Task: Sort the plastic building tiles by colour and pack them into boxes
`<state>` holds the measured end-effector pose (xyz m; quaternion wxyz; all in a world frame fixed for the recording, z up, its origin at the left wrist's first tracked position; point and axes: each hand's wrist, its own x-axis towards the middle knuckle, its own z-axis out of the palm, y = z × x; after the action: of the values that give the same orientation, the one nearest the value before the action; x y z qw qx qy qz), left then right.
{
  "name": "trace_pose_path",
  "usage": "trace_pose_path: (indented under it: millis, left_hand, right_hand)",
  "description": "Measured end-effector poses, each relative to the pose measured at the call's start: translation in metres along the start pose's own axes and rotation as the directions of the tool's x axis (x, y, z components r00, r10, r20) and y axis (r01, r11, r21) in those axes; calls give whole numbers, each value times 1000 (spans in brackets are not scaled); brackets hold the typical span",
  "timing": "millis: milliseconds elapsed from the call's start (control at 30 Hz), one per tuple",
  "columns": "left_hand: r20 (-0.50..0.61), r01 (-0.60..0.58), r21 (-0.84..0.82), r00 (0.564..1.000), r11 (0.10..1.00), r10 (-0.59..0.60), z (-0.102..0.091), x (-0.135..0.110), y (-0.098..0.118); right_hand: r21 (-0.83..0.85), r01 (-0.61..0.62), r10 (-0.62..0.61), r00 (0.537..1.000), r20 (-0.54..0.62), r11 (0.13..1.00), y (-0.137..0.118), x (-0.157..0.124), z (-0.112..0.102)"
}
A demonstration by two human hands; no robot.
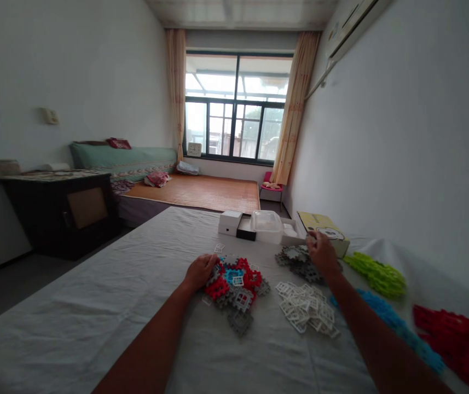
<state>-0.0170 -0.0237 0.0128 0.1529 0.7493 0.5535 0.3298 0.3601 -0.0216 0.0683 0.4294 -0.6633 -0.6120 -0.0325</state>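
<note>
My left hand (201, 271) is at the left edge of a mixed heap of red, blue and grey plastic pieces (231, 285) with toothed edges. Its fingers are curled together; what they grip is hidden. A few small white window-shaped frames (238, 281) lie on and around this heap. Above the right side of a pile of grey toothed pieces (297, 260), my right hand (321, 249) is closed, fingertips pointing left; anything in it cannot be made out. White window-shaped pieces (307, 307) are piled below that hand, on the grey-white cloth.
Along the far edge stand a white box (230, 223), a clear plastic container (267, 225) and a yellow box (323, 225). Piles of green (376, 273), blue (402, 323) and red pieces (456, 339) lie at right. Beyond are a bed (201, 191) and a dark cabinet (57, 219).
</note>
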Motion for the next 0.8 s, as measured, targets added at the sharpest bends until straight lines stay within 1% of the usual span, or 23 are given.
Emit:
trace_pose_path:
  millis: [33,67,100,133,200,233,300,367,500,567,600,633,667,700,767,800]
  left_hand:
    - [2,11,-3,1000,1000,-11,0,0,1]
    - [6,22,-4,1000,1000,-22,-1,-1,2]
    - [10,32,-2,999,999,-32,-1,-1,3]
    - [12,37,2,999,999,-37,-1,-1,3]
    - [13,33,14,999,999,-33,-1,-2,4]
    - [10,26,20,1000,999,-26,-1,-2,3]
    - [1,8,26,1000,1000,-8,0,-2,2]
    - [-5,-2,21,1000,1000,2,2,-1,1]
    - [-6,-13,10,1000,1000,13,3,1,-2]
    - [-3,-14,5,1000,1000,14,3,2,-2]
    - [1,-10,2,1000,1000,10,2,2,-2]
    - [6,-3,-1,1000,1000,3,2,2,-2]
    - [12,2,-2,1000,1000,-2,1,2,-2]
    - [16,4,-1,1000,1000,-4,0,2,-2]
    - [16,-10,10,1000,1000,10,0,2,-2]
    - [12,-22,19,1000,1000,22,0,2,-2]
  right_hand:
    - [51,90,-94,992,80,995,-19,-13,10]
    - [129,194,-216,956,196,973,-39,-27,20]
    - [197,286,-336,893,299,938,-59,-44,29]
    - [245,352,-422,829,367,904,-77,-60,37]
    - [309,401,-503,745,438,862,-104,-89,46]
    - [331,416,-529,717,454,847,-112,-100,46]
    - [351,460,-578,666,471,816,-119,-115,42]
    - [333,525,-620,614,488,783,-118,-122,35]
    - [281,572,-621,578,529,771,-114,-128,27]
    - [251,602,-630,578,518,758,-116,-128,27]
    - [231,619,-639,588,496,750,-117,-127,27]
    - [211,629,-643,609,465,749,-117,-124,27]
    - [194,620,-635,645,425,760,-115,-119,26]
    - [186,589,-610,696,379,786,-111,-113,25]
    - [201,460,-501,817,285,865,-94,-95,24]
    - [218,365,-412,879,240,905,-80,-84,24]
